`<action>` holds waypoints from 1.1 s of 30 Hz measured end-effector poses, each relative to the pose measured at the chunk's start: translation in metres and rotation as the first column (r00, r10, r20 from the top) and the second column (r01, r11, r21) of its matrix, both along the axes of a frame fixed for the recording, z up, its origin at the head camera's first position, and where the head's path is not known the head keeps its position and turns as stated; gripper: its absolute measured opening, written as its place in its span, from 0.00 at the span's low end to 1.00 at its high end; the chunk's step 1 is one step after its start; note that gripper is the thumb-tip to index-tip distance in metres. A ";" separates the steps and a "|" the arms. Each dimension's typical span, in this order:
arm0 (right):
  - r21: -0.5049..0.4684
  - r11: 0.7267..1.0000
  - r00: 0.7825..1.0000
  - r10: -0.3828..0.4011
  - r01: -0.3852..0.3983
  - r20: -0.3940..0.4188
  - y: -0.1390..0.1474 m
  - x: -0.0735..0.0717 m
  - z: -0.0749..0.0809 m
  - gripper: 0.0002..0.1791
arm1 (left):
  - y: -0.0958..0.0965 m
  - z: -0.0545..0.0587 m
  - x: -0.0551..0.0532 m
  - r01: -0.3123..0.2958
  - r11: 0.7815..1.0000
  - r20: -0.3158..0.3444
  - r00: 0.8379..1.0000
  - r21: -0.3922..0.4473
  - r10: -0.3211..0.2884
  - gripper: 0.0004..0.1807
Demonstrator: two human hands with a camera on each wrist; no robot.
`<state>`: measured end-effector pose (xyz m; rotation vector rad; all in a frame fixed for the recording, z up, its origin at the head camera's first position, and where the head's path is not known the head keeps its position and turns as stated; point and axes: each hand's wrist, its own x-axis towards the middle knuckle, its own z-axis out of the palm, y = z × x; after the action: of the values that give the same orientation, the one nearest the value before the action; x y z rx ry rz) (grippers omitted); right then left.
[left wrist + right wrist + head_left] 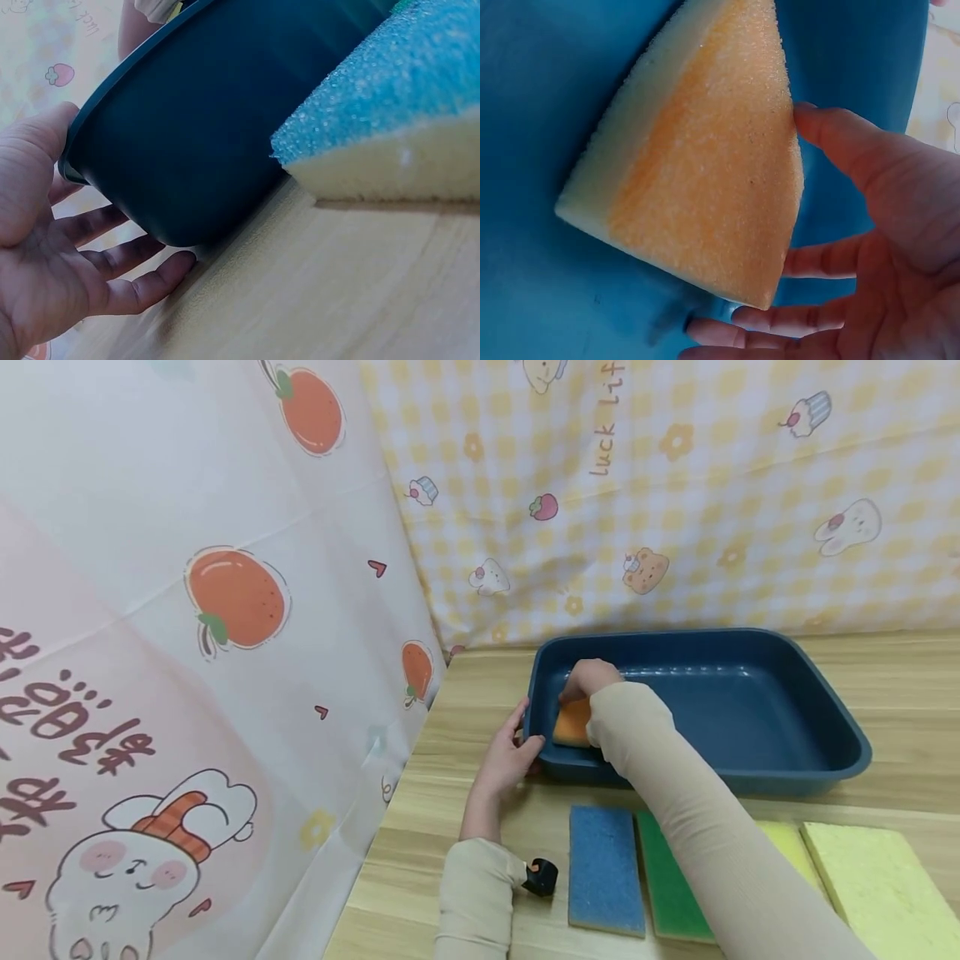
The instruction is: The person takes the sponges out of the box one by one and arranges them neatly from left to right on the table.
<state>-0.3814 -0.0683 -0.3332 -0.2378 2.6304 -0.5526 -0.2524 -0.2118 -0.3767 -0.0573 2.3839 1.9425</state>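
A dark blue rectangular basin (750,710) stands on the table. At its left end my left hand (510,760) holds the near corner, thumb over the rim and the other fingers spread against the outer wall, as the left wrist view shows. Inside that end, my right hand (592,678) grips an orange sponge (712,165) by one edge, with the thumb on the edge and the fingertips around its lower corner. The sponge has a pale foam layer and sits near the basin's left wall. In the head view the right sleeve hides part of it.
Along the basin's near side lie a blue sponge (606,868), a green sponge (671,893), a yellow sponge (791,852) and a pale yellow sponge (885,885). The right forearm crosses over the row. A printed cloth (675,527) hangs behind, another (300,610) at left.
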 end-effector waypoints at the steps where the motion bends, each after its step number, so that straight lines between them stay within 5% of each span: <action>1: 0.003 1.000 1.000 0.001 -0.001 -0.007 0.000 0.000 -0.001 0.29 | 0.000 -0.001 0.000 0.002 1.000 0.000 1.000 0.006 -0.002 0.33; 12: -0.027 1.000 1.000 -0.010 0.011 0.022 0.001 0.007 0.009 0.32 | 0.002 0.015 0.007 0.035 0.999 -0.015 0.999 0.024 -0.035 0.33; 22: -0.065 0.996 0.989 -0.044 0.053 0.141 0.010 0.004 0.015 0.32 | 0.001 0.000 0.002 0.015 1.000 -0.010 1.000 0.003 -0.015 0.33; 33: -0.015 1.000 0.995 0.026 -0.025 0.096 0.036 0.016 0.061 0.30 | 0.000 -0.003 0.001 -0.003 1.000 -0.013 1.000 0.026 0.004 0.33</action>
<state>-0.3654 -0.0322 -0.2724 -0.2424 2.5279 -0.5598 -0.2517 -0.2117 -0.3798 -0.0473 2.3678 1.9814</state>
